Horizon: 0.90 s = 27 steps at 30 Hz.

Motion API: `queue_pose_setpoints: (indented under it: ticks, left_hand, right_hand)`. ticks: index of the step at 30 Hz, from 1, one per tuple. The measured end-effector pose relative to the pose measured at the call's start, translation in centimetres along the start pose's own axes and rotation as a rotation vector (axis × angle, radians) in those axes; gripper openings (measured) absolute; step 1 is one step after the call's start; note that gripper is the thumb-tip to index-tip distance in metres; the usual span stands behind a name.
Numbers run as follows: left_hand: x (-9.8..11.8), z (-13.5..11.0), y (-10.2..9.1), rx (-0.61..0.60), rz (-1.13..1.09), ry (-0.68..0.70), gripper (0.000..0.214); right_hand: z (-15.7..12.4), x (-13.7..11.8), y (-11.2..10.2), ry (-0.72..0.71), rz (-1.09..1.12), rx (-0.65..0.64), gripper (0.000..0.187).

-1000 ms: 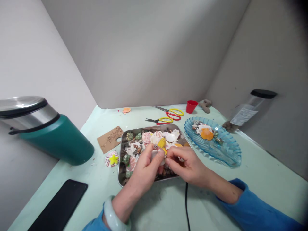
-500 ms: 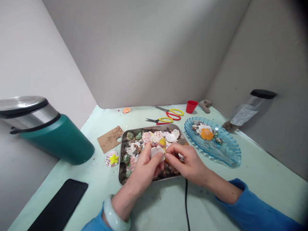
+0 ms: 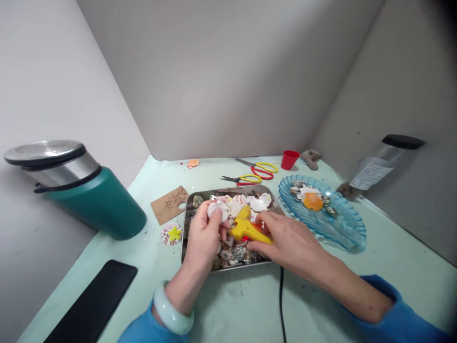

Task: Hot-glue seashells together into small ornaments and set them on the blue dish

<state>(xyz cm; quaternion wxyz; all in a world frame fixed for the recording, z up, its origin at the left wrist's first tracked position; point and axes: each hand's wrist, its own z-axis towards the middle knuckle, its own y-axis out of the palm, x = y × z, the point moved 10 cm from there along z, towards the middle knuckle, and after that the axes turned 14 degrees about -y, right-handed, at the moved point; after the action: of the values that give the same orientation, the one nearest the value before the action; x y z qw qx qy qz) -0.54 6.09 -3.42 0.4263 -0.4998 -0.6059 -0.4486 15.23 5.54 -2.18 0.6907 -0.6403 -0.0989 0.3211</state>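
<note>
My left hand (image 3: pixel 204 237) is closed on a white shell (image 3: pixel 218 209), held over the left part of a metal tray (image 3: pixel 209 270). The tray is filled with shells, some pale and fan-shaped, others small and spiral. A yellow glue gun (image 3: pixel 248 230) with a bit of red on it lies over the shells. Around its right end are the thumb and fingers of my right hand (image 3: pixel 285 240), partly covering it. A black cord (image 3: pixel 281 297) runs from under the tray's front edge toward me.
On the left are a green bottle (image 3: pixel 103 205), a phone (image 3: pixel 96 300), a brown card (image 3: pixel 167 206) and a shell with a yellow star (image 3: pixel 174 234). Behind the tray lie scissors (image 3: pixel 246 179) and a red cup (image 3: pixel 290 160). A blue dish (image 3: pixel 339 228) and a clear jar (image 3: pixel 378 166) stand right.
My right hand has left the shell and moved right, onto the glue gun, which now shows more fully. My left hand has shifted left with the shell. The view has turned slightly.
</note>
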Motion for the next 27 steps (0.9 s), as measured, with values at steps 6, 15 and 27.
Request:
queue_pose_setpoints:
  ticks: [6,15,27]
  left_hand:
    - [0.6,0.4,-1.7,0.094,0.042,0.022,0.016]
    - [-0.2,0.7,-1.2,0.088,0.098,-0.037,0.012]
    - [-0.5,0.6,-1.1,0.109,0.195,-0.042,0.020]
  right_hand:
    - [0.0,0.9,0.7,0.006,0.240,0.021,0.027]
    - [0.5,1.9,0.5,0.010,1.400,0.310,0.038]
    - [-0.2,-0.7,1.6,-0.126,1.091,0.039,0.038]
